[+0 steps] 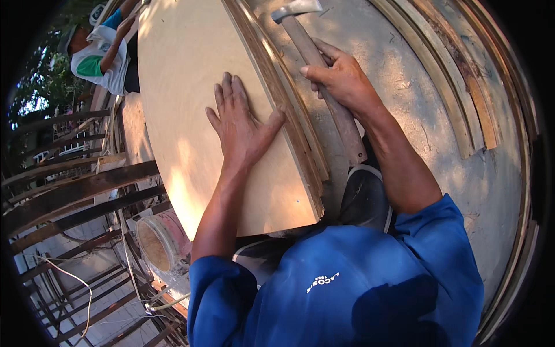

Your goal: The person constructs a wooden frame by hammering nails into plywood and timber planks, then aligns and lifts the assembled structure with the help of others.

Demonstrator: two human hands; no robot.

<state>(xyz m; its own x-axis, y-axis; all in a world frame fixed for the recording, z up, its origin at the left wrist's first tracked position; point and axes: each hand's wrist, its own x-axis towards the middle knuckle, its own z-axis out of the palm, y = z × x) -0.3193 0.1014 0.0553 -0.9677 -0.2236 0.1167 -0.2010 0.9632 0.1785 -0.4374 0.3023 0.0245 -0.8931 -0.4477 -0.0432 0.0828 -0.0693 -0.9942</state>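
My left hand (pixel 243 130) lies flat on a pale plywood sheet (pixel 191 104), fingers spread and the thumb reaching its right edge. Gripped in my right hand (pixel 341 81) is a hammer (pixel 344 127) with a long wooden handle. Its metal head (pixel 296 8) points away from me at the top of the view, and the handle's butt end hangs close to my knee. The hammer is held to the right of the sheet, over the grey floor. Along the sheet's right side runs a layered wooden edge (pixel 289 127), with another strip beside it.
Long timber boards (pixel 439 75) lie on the concrete floor (pixel 422 133) at the right. A co-worker (pixel 104 58) is at the sheet's far left. Dark beams (pixel 81 194) cross the left side, with a dusty bucket (pixel 159 243) and a loose cable (pixel 87 289) nearby.
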